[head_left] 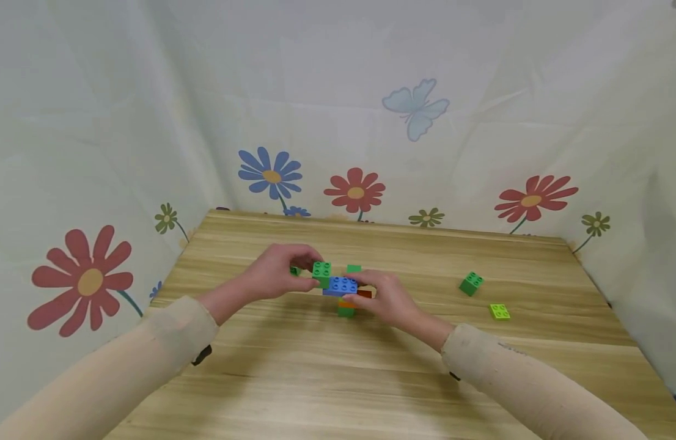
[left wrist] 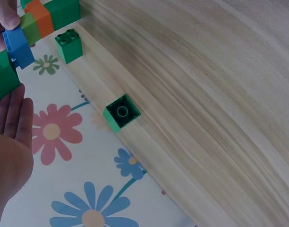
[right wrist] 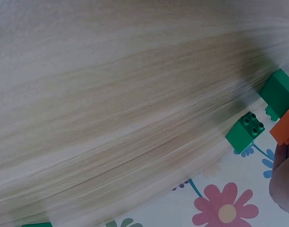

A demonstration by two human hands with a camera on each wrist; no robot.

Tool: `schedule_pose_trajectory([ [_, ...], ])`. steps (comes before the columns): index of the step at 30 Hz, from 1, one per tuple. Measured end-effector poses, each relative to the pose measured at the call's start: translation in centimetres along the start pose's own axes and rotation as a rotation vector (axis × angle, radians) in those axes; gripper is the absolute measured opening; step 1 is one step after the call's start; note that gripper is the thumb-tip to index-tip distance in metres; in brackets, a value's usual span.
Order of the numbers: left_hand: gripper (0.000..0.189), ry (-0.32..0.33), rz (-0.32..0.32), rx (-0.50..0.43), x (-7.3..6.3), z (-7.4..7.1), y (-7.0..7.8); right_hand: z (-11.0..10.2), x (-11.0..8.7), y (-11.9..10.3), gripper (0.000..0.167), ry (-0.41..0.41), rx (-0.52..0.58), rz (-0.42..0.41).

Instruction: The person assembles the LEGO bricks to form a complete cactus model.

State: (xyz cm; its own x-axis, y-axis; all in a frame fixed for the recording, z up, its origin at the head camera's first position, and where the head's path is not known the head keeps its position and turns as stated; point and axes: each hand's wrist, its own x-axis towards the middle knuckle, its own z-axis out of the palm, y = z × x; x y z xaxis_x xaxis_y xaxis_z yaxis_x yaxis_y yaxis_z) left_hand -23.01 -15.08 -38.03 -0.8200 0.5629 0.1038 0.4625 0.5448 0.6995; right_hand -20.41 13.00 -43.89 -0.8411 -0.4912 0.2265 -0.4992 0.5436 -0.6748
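While the right hand [head_left: 386, 299] curls its fingers round the block tower [head_left: 346, 297] above the worktop [head_left: 327, 379] to keep it steady, the left hand [head_left: 277, 272] pinches a green block [head_left: 321, 272] onto its blue block [head_left: 341, 285].

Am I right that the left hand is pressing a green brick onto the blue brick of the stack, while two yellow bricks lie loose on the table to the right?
Not quite: the head view shows only one loose brick is yellow-green; the other is dark green. The left hand does hold a green brick at the blue brick.
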Motion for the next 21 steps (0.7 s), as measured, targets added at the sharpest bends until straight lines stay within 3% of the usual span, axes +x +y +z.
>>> schedule_pose_trajectory([
  [21, 0.032, -0.027, 0.030, 0.109, 0.49, 0.47, 0.28, 0.22, 0.09, 0.18, 0.050, 0.007, -0.015, -0.015],
])
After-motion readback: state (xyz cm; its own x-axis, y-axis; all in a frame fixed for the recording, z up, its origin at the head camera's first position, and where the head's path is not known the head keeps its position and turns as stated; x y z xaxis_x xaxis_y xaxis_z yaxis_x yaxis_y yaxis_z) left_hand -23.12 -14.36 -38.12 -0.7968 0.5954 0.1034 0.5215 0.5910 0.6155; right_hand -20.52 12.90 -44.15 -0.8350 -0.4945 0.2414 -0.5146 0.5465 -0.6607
